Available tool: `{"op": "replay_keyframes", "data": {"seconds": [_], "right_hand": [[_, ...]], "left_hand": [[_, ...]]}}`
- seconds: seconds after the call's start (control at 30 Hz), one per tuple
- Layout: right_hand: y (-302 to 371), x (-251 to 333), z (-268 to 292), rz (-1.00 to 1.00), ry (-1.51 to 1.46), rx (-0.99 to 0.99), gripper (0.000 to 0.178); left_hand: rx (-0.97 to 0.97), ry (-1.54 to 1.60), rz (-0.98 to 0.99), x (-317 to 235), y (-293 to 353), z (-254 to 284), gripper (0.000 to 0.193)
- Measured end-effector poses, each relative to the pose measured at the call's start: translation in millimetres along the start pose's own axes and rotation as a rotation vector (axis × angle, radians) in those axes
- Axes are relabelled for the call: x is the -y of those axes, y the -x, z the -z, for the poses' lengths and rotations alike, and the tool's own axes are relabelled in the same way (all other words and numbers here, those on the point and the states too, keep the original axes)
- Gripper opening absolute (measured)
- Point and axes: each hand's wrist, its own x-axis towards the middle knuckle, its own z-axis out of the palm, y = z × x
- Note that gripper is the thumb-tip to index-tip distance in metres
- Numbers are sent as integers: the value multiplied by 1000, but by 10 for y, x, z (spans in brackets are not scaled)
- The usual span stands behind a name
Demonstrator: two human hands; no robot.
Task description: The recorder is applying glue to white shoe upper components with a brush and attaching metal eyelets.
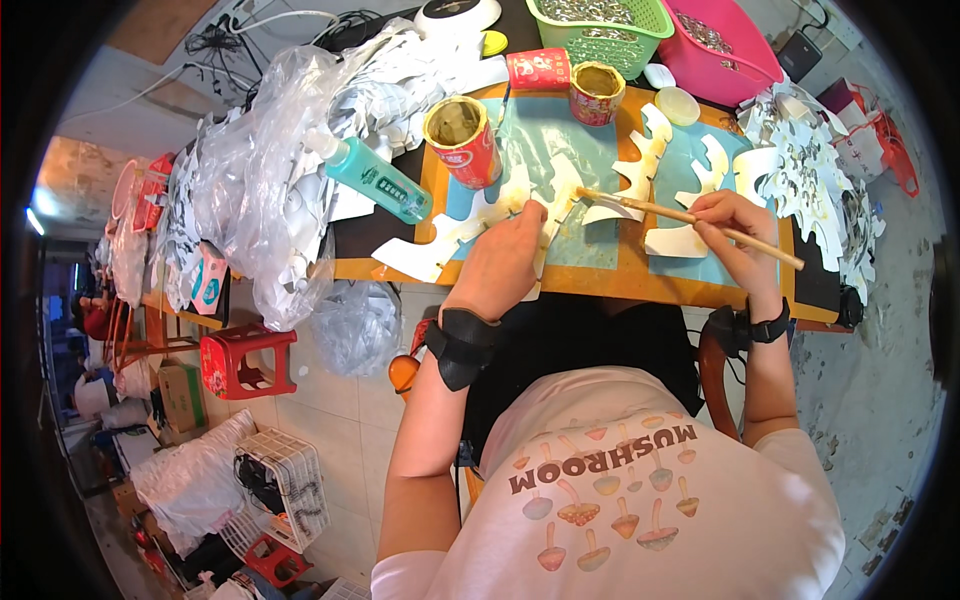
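My right hand (pixel 735 238) is closed around the wooden handle of a thin brush (pixel 655 208). The brush's far end meets a white jagged cut-out piece (pixel 560 190) with yellowish smears. Fingers bent, my left hand (pixel 502 258) pinches that piece near its lower part. More white cut-outs lie around: one long piece (pixel 425 256) left of my left hand, a toothed one (pixel 640 165) beyond the brush, and a curved one (pixel 676 242) beside my right fingers. Two red cans with brownish-yellow insides, a larger one (pixel 470 160) and a smaller one (pixel 597 95), stand behind.
A teal bottle (pixel 378 180) lies at the left beside plastic bags (pixel 265 170) and heaped white pieces (pixel 400 85). Green (pixel 605 40) and pink (pixel 715 50) baskets of small metal parts stand at the back. More cut-outs with metal parts (pixel 800 170) pile up at the right.
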Motion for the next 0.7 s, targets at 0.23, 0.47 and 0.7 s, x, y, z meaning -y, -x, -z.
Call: {"op": "replay_keyframes", "data": {"seconds": [0.23, 0.47, 0.7], "right_hand": [[-194, 35, -39, -31, 61, -8, 4], [-281, 56, -14, 24, 75, 14, 5], [-330, 150, -79, -18, 71, 8, 3]], "left_hand": [[6, -2, 2, -6, -3, 5, 38], [-14, 11, -21, 10, 3, 1, 36], [-10, 15, -18, -17, -9, 32, 35]]}}
